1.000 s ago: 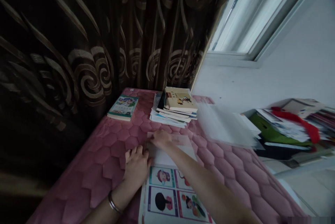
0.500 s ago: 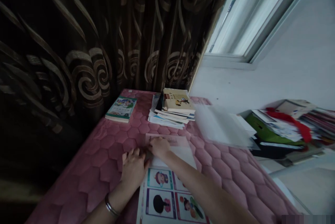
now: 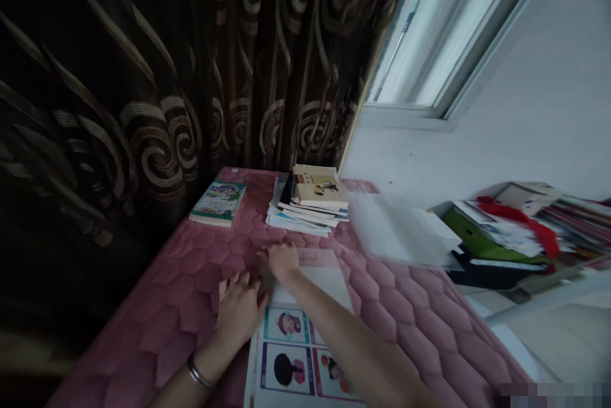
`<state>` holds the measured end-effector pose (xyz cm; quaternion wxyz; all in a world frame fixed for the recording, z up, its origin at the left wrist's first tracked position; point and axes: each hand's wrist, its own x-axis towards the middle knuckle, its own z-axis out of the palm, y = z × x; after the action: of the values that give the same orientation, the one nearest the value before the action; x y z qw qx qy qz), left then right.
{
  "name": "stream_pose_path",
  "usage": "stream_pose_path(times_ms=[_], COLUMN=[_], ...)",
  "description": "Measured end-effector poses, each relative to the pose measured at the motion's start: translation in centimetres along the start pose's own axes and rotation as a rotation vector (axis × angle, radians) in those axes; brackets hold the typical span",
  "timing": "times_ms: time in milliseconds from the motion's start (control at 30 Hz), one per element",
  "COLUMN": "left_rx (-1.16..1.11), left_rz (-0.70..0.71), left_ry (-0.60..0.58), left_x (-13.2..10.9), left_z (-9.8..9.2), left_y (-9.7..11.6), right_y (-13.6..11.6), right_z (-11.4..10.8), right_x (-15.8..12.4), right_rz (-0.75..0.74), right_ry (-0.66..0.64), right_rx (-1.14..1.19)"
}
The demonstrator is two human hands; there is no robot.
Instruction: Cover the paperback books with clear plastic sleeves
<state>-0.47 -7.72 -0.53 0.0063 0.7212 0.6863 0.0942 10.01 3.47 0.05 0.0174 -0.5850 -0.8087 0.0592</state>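
An open picture book or booklet (image 3: 279, 389) with framed cartoon figures on its lower page lies in front of me on a pink quilted cover. Its upper part is pale, with a pinkish band at the far end. My left hand (image 3: 240, 309), a metal bangle on the wrist, rests palm down by the book's left edge, fingers spread and thumb toward the page. At the far left corner is my right hand (image 3: 281, 261), its forearm crossing over the page. Its fingers are bent together at the corner; what they pinch is too blurred to make out.
Beyond the book stands a stack of books and papers (image 3: 317, 198), with a green-edged book (image 3: 218, 203) to its left. Translucent plastic sheets (image 3: 398, 226) lie at the right. A dark patterned curtain (image 3: 191, 77) hangs behind; piled papers and folders (image 3: 496, 230) sit beyond the right edge.
My right hand has moved slightly left, to the far left corner of the book. The left hand stays by the left edge. The whole view has shifted a little.
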Motion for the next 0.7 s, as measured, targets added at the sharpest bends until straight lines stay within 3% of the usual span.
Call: stream_pose_path(times_ms=[167,400,500,600,667,700], left_rx=[0.002,0.054,0.094,0.097,0.027,-0.031], left_rz=[0.020,0.036,0.037,0.038,0.140,0.258], left_ry=[0.033,0.042,0.032,-0.063,-0.165,-0.218], left_x=[0.0,0.2,0.4,1.0,1.7,2.1], left_z=[0.2,0.2,-0.1,-0.3,-0.2,0.0], left_y=[-0.1,0.0,0.4,2.0,4.1,5.4], right_y=[3.8,12.2,13.2,12.8,12.5,12.5], right_z=[0.3,-0.2,0.2,0.5,0.4,0.4], right_x=[-4.5,-8.2,-8.4,-8.3,-8.3,-8.2], right_rz=[-0.011,0.304,0.322,0.304,0.310,0.314], right_ry=[0.077,0.101,0.119,0.128,0.124,0.120], right_rx=[-0.002,0.097,0.150,0.157,0.166,0.173])
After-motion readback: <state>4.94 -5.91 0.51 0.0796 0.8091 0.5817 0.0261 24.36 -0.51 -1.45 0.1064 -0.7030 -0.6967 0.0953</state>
